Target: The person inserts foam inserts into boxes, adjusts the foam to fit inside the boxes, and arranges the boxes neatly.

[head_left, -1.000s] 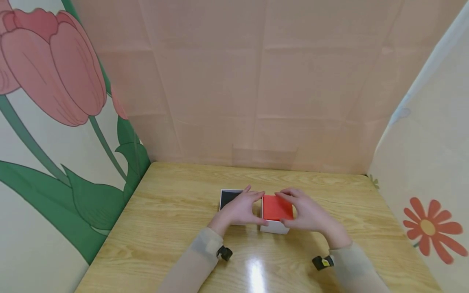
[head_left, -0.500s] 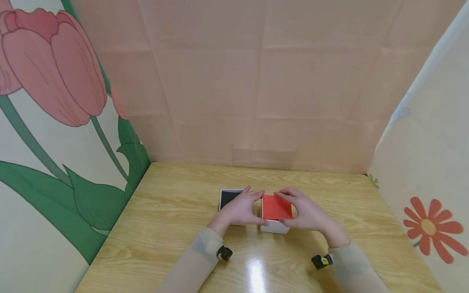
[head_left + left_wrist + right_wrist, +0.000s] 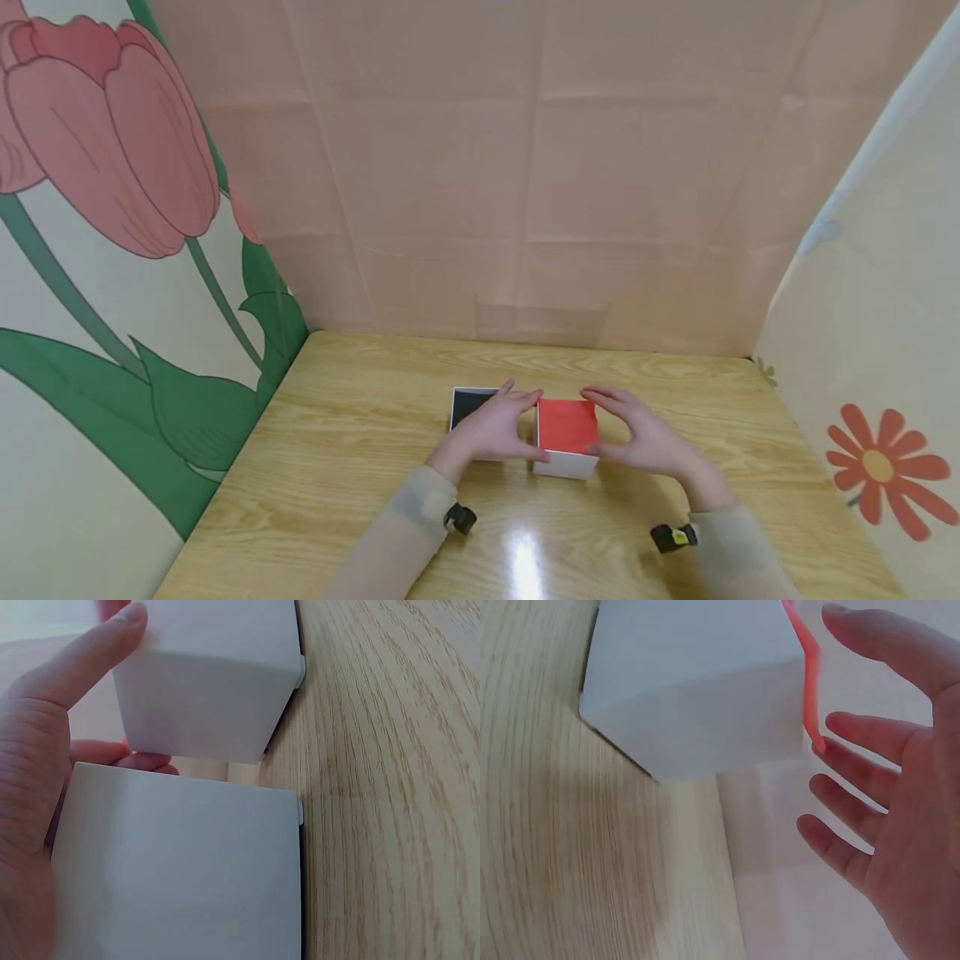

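A white box (image 3: 564, 465) stands on the wooden table, its top filled by a red sheet (image 3: 567, 425). My left hand (image 3: 487, 429) holds this box at its left side, thumb at the front corner and fingers at the back. In the right wrist view the red sheet (image 3: 812, 682) rises slightly past the box's edge. My right hand (image 3: 651, 437) is spread at the box's right side; whether a fingertip touches the red sheet, I cannot tell. Under my left hand lies a second white-rimmed box (image 3: 452, 410) with a black inside, partly hidden.
The wooden table (image 3: 360, 433) reaches back to a pink cloth wall (image 3: 420, 208). Flower-printed panels stand at the left (image 3: 112, 292) and right (image 3: 862, 333). Black wrist cameras are strapped to both sleeves.
My right hand has moved right, off the red sheet's edge, and its fingers have spread. The left hand and both boxes stay in place.
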A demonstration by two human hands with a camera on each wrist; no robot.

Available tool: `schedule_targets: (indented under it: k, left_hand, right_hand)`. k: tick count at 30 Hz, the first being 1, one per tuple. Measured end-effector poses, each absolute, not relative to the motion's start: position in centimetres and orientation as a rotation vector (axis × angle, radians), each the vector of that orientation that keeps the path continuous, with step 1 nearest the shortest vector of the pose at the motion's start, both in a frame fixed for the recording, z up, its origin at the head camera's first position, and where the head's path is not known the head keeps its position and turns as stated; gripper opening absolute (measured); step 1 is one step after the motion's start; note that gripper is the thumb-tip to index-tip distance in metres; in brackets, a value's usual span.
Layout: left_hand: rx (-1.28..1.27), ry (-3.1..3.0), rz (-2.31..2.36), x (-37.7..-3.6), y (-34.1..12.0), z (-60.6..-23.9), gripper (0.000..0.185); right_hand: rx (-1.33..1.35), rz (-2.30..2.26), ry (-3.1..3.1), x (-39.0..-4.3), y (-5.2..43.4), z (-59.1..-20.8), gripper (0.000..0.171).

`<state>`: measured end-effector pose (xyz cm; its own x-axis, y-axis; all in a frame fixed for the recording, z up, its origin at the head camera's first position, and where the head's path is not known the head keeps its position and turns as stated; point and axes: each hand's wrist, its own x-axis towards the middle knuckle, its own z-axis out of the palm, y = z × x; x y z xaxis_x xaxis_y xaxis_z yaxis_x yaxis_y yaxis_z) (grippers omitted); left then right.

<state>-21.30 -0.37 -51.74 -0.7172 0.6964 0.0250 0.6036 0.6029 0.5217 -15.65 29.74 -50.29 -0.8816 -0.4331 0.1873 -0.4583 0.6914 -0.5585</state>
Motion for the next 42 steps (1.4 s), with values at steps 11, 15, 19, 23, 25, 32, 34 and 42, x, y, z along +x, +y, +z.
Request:
schedule_targets:
  k: [11,15,19,23,25,32,34,42]
  left_hand:
    - [1.077,2.644,0.754,-21.4,-0.2,-51.9,0.110]
    - [1.074,2.648,0.753,-21.4,-0.2,-51.9,0.111]
    - [1.070,2.648,0.751,-21.4,-0.2,-51.9,0.110]
    - [1.071,2.649,0.750,-21.4,-0.2,-51.8,0.110]
    - [1.071,2.650,0.746,-21.4,-0.2,-51.8,0.110]
    - [1.054,2.647,0.750,-21.3,-0.2,-51.8,0.110]
    - [1.057,2.646,0.754,-21.3,-0.3,-51.8,0.110]
    - [1.084,2.645,0.758,-21.4,-0.4,-51.8,0.109]
  right_hand:
    - [0.751,0.849,-2.839,-15.5,30.9,-50.5,0.068]
    - [0.761,0.816,-2.842,-15.7,30.7,-50.5,0.066]
    - [0.748,0.778,-2.855,-15.7,30.6,-50.4,0.064]
    - [0.737,0.722,-2.866,-15.7,30.3,-50.2,0.062]
    - [0.735,0.680,-2.871,-15.7,30.1,-50.1,0.061]
    - [0.761,0.564,-2.879,-15.6,29.2,-49.2,0.059]
    - [0.768,0.541,-2.885,-15.6,29.0,-49.0,0.057]
    - [0.737,0.485,-2.910,-15.6,28.3,-48.6,0.056]
